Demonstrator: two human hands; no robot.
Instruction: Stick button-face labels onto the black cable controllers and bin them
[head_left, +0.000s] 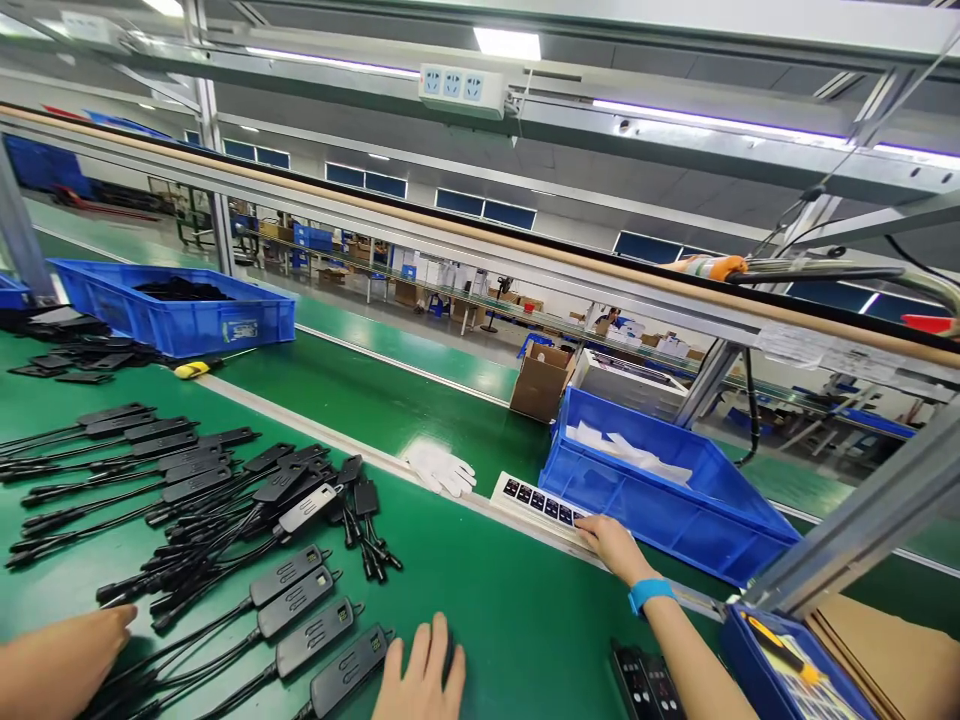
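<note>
My right hand (613, 546), a blue band on its wrist, reaches forward and grips the near end of a long white tray (529, 497) of small black display parts, beside a blue bin (675, 515). My left hand (420, 672) lies flat with fingers spread at the bottom middle. It touches the green mat next to the nearest black cabled module (349, 668). Several more black modules (289, 575) with cables lie in rows to its left.
Another hand (64, 660) comes in from the bottom left by the cables. White gloves (442, 468) lie on the belt edge. A blue bin of black parts (180, 305) stands at the far left. A blue bin with a yellow tool (784, 665) sits at the bottom right.
</note>
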